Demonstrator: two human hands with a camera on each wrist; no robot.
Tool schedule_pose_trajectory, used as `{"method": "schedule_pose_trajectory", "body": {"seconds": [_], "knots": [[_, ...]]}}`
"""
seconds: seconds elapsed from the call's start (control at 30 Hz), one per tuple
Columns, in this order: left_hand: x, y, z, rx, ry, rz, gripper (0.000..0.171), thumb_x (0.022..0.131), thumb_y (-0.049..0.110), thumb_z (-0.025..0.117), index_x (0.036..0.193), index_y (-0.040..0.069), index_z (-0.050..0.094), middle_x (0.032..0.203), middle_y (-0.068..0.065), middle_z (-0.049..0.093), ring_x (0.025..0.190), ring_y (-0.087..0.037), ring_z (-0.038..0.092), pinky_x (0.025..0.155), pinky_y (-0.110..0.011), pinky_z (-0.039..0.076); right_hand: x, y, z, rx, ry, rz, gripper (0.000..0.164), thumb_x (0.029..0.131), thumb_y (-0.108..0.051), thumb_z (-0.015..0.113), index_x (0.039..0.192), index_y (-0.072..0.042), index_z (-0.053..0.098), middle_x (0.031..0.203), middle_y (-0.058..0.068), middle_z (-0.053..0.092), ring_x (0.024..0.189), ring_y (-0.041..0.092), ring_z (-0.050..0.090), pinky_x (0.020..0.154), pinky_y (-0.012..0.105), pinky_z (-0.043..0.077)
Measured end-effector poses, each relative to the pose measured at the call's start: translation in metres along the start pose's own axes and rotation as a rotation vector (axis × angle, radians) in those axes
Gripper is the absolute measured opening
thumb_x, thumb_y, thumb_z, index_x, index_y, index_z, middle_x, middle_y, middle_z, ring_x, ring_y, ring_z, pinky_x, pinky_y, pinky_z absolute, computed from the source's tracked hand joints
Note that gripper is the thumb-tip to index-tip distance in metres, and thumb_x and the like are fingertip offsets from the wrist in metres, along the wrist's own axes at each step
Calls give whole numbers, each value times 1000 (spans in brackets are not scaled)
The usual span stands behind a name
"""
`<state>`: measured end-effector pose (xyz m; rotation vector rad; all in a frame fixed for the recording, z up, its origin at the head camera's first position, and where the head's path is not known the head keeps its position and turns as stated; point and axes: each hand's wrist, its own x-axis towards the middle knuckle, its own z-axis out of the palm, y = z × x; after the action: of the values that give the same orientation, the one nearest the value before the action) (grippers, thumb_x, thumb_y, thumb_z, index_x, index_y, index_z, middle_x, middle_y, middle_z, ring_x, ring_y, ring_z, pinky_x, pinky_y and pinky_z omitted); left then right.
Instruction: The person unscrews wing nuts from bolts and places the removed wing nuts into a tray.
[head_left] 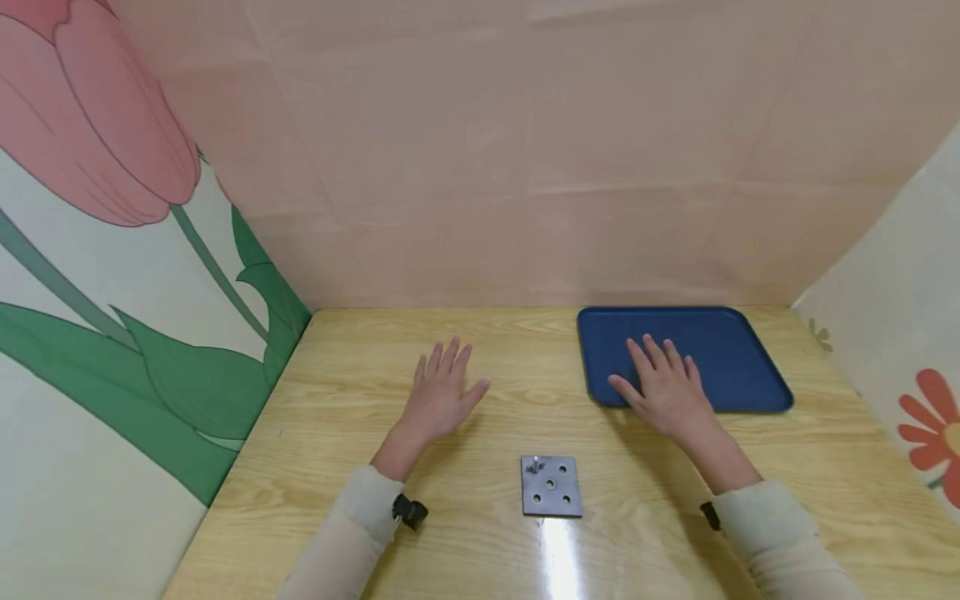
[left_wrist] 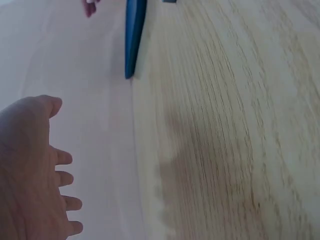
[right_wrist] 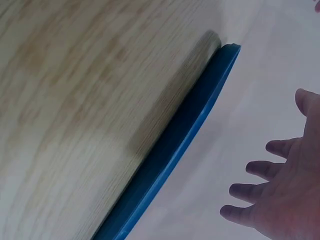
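Note:
Above the wooden table, my left hand [head_left: 437, 400] hovers with fingers spread and palm down, holding nothing. My right hand [head_left: 670, 394] is spread in the same way over the front part of a blue tray [head_left: 720, 358]. In the right wrist view that hand [right_wrist: 287, 185] appears apart from the tray's edge [right_wrist: 172, 155]. Between the forearms, nearer the front, lies a square grey metal plate [head_left: 551, 498] with several holes. A small metal piece [head_left: 535, 466], too small to make out, sits at its back left corner. Neither hand touches the plate.
The wooden table [head_left: 337, 375] meets a pinkish-beige backdrop [head_left: 450, 208] at its back edge. A wall with a printed tulip [head_left: 105, 117] rises on the left, and a white wall with a red flower [head_left: 933, 425] on the right.

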<state>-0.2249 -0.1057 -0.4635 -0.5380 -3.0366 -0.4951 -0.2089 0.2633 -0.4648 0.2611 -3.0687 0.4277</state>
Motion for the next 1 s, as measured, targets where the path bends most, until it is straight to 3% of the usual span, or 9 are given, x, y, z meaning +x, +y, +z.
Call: {"method": "schedule_pose_trajectory", "body": {"seconds": [0.17,0.53,0.83,1.0], "knots": [[-2,4,0,-8,-33,50,74,105,60,31,162,12,23,169,-11,13,155,-38,11,123,-61,10,-2,-6,-2,6,0,-22,86,101,-66,38,161,-5,21,164,29,17,148,55,9,113,75,9],[-12,11,0,-56,-86,125,74,105,57,39,161,11,24,169,-11,15,154,-37,13,123,-57,13,-11,-17,-1,9,5,-77,82,102,-60,43,160,-4,25,161,30,23,146,55,18,111,75,16],[-22,13,3,-144,-203,198,79,100,57,52,162,16,25,169,-4,18,155,-29,17,123,-51,20,-22,-31,0,18,-9,-128,75,104,-53,47,158,-5,29,158,28,32,143,53,27,108,74,26],[-27,15,3,-192,-257,248,79,98,55,58,160,14,30,165,-4,31,151,-26,29,122,-45,27,-28,-37,4,38,2,-164,72,104,-52,47,154,-2,36,153,29,40,138,54,36,105,73,34]]}}
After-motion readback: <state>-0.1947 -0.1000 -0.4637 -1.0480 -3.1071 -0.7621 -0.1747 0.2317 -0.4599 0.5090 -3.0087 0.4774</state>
